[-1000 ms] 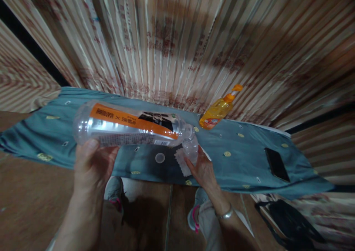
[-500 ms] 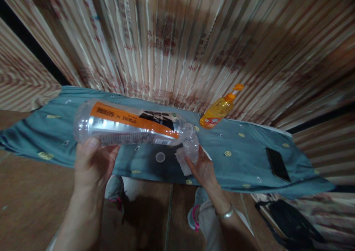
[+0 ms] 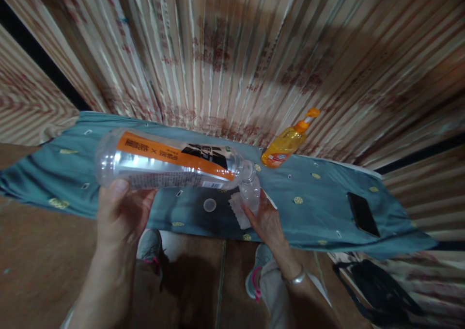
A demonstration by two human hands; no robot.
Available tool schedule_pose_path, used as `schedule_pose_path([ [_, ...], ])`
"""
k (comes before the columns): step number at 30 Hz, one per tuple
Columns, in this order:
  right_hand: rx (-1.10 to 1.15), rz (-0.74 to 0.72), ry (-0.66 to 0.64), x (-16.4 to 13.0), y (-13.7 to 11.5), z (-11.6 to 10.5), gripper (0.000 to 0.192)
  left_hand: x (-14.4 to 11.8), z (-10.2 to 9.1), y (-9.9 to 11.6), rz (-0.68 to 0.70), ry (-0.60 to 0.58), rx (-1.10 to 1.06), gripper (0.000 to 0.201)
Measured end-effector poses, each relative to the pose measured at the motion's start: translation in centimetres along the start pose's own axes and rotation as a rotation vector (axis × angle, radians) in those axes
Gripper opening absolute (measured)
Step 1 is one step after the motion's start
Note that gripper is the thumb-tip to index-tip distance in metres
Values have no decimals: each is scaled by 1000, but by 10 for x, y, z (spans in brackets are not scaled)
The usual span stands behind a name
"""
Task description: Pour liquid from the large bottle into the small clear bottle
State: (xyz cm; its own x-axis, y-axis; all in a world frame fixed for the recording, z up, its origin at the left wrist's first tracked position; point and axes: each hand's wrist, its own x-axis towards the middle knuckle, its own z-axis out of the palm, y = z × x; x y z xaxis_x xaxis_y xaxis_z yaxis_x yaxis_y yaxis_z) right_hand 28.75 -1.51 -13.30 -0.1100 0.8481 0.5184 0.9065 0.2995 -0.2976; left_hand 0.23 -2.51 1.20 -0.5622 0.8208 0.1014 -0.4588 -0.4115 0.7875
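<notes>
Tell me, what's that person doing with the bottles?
A person's left hand holds a big clear bottle on its side, with its neck right at the top of a small clear container in the right hand. I can't tell if any liquid is moving. A small round disc lies on the blue cloth. A yellow pump bottle stands farther back, and a black phone lies off to the right.

Three bottles were present: one drink bottle (image 3: 170, 160), one small clear bottle (image 3: 250, 189), one pump bottle (image 3: 285, 146). One left hand (image 3: 123, 210), one right hand (image 3: 267, 220), two sneakers (image 3: 149, 245), one round cap (image 3: 209, 205), one smartphone (image 3: 363, 213), one bracelet (image 3: 297, 276) and one bag (image 3: 381, 290) were visible.
</notes>
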Motion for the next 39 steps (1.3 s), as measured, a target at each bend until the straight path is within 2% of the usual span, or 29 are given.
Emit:
schedule_pose_path([
  [7, 11, 21, -2, 0, -1, 1, 77, -1, 1, 1, -9, 0, 8, 72],
  [20, 4, 16, -4, 0, 0, 2, 78, -1, 0, 0, -4, 10, -4, 55],
  [27, 11, 16, 5, 0, -1, 2, 79, -2, 1, 1, -7, 3, 9, 68],
  [39, -7, -3, 1, 0, 0, 1, 77, -1, 0, 1, 0, -13, 14, 79],
])
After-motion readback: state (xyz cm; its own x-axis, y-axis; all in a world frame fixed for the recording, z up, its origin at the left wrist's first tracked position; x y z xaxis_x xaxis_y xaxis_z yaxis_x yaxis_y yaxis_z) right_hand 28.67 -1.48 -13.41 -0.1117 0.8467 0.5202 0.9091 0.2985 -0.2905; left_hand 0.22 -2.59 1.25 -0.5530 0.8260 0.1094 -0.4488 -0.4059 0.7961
